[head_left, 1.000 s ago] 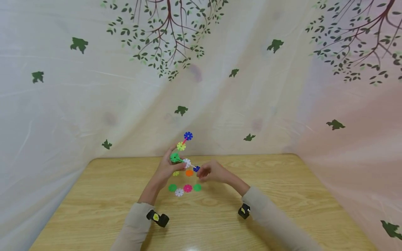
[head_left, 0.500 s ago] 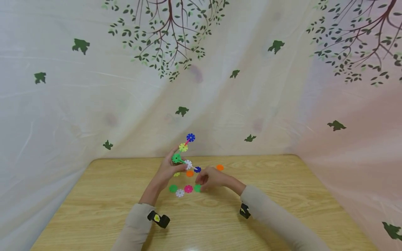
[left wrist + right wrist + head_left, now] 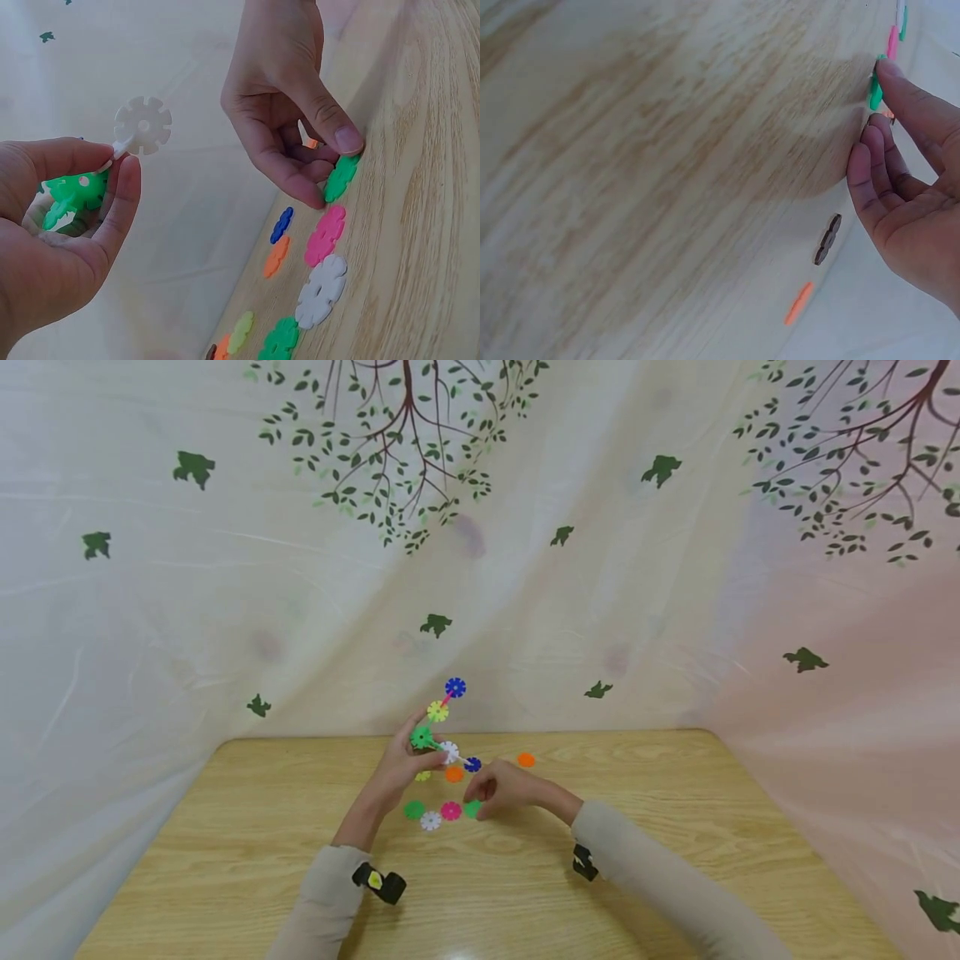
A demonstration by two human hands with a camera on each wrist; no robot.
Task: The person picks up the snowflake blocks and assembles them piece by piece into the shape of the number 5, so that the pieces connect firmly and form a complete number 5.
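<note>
Head view: left hand (image 3: 393, 768) pinches a linked chain of notched plastic discs (image 3: 422, 737) above the wood-grain table (image 3: 225, 843); held mid-length, presumably leaving its ends clear. Chain count: one blue, one yellow, at least one green and one white; pink strip edge-on. Right hand (image 3: 506, 785) is at a notched green plastic disc (image 3: 473, 808) on the table.

Left wrist view: right thumb and finger grip that disc by its rim, likely because it lies flat. Loose plastic flower discs: two green including it, one pink disc (image 3: 325, 236), one white disc (image 3: 321, 291), one loose blue disc (image 3: 282, 225), one yellow-green disc (image 3: 241, 332), two orange discs (image 3: 277, 256), plus an orange sliver behind fingers.

Right wrist view: one brown notched disc (image 3: 828, 240), one orange, well apart from the grip.
</note>
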